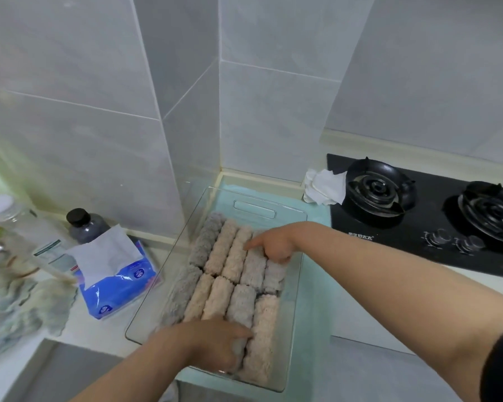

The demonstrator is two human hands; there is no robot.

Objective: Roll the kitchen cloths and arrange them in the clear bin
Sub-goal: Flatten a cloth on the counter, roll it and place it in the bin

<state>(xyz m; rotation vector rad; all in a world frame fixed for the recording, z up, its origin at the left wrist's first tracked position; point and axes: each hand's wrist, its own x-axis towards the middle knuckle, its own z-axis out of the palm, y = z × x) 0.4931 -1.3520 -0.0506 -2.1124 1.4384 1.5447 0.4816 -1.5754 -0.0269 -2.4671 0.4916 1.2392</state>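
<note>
Hands, left (212,343) gripping, right (273,245) pressing binned cloths (230,262).

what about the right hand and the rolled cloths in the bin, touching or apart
Touching. The head view shows the right hand resting its forefinger and knuckles on the far rolled cloths.

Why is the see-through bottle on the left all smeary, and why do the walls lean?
Head view: the wide-angle lens stretches the edges, so the clear bottle smears and wall tiles lean; rolled cloths in the clear bin at centre look sharper; light is soft.
</note>
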